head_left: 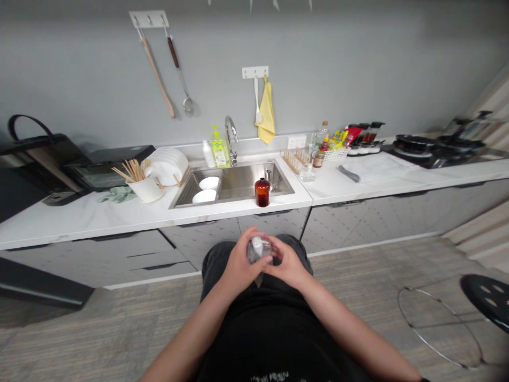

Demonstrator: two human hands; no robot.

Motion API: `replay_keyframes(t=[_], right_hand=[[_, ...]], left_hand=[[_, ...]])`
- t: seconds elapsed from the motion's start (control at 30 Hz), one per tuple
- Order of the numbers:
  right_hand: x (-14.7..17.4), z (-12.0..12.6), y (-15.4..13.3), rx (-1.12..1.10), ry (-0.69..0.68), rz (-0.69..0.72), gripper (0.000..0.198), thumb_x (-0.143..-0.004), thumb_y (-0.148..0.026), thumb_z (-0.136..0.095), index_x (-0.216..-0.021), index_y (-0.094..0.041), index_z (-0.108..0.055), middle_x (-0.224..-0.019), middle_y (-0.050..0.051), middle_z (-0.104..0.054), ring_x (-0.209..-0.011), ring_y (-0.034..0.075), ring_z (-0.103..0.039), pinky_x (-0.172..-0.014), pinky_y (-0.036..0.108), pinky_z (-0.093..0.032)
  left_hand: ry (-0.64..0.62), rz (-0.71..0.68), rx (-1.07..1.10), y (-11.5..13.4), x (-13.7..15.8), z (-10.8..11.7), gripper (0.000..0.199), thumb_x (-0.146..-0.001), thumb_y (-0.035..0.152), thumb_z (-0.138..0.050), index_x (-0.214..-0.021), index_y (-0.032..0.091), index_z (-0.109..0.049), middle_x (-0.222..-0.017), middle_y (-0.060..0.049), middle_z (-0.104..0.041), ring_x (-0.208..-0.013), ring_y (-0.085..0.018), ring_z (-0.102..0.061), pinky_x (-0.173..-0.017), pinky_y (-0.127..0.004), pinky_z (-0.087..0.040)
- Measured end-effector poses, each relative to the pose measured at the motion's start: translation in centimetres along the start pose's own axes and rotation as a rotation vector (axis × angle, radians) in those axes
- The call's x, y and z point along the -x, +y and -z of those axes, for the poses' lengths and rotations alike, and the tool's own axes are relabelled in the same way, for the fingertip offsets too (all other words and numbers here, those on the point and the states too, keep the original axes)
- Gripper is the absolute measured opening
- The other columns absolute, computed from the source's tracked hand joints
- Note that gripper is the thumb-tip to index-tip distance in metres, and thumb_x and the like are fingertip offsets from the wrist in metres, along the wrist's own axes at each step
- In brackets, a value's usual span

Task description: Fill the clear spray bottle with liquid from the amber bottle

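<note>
left hand (241,262) and right hand (289,263) clamp fingers round a white-topped clear bottle (257,247) before the marbled worktop's (99,218) front edge, grey wall (214,53) beyond.

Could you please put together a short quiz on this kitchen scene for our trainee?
1. Multiple choice: what are the left hand and right hand holding between them?
A) a wooden spoon
B) a clear container with a white top
C) a yellow cloth

2. True or false: the amber bottle stands upright.

3. Count: how many white bowls are in the left part of the sink?

Key: 1. B; 2. True; 3. Two.
</note>
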State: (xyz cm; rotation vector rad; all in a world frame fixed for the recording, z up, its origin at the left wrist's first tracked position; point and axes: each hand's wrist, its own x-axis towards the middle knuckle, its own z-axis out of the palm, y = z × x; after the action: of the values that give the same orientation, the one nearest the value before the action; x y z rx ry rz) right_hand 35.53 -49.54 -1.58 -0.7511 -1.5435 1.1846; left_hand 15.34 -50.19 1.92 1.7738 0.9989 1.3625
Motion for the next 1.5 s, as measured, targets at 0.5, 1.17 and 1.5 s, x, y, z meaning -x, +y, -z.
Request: replay_keyframes(t=[0.5,1.17,1.5], right_hand=[[1.7,-1.3,0.3,-0.019,-0.018,-0.033,0.094,-0.075,-0.044,-0.112,-0.159,-0.028,-0.072,-0.156,0.016,-0.08,-0.136,0.038,-0.082,-0.113,0.051,-0.07],[1.7,-1.4,0.4,-0.103,0.021,-0.076,0.09,-0.071,-0.049,-0.113,-0.15,-0.027,-0.075,-0.154,0.015,-0.081,-0.132,0.036,-0.084,-0.111,0.048,-0.07],[1.6,-1.6,0.6,-0.112,0.017,-0.089,0.093,-0.07,-0.05,-0.114,-0.151,-0.027,-0.073,-0.154,0.016,-0.081,-0.135,0.036,-0.083,-0.113,0.05,-0.068]], left_hand=[[0.208,0.201,0.379,-1.1,3.2,-0.6,0.06,-0.09,0.043,-0.1,-0.138,0.024,-0.07,-0.115,-0.008,-0.084,-0.105,-0.026,-0.083,-0.097,-0.038,-0.066],[0.061,0.182,0.519,-0.5,3.1,0.3,0.072,-0.095,0.045,-0.095,-0.157,0.028,-0.063,-0.148,-0.017,-0.079,-0.135,-0.035,-0.078,-0.114,-0.052,-0.064],[0.051,0.122,0.506,-0.7,2.8,0.9,0.078,-0.091,0.044,-0.099,-0.158,0.028,-0.063,-0.144,-0.017,-0.08,-0.13,-0.033,-0.08,-0.111,-0.049,-0.065]])
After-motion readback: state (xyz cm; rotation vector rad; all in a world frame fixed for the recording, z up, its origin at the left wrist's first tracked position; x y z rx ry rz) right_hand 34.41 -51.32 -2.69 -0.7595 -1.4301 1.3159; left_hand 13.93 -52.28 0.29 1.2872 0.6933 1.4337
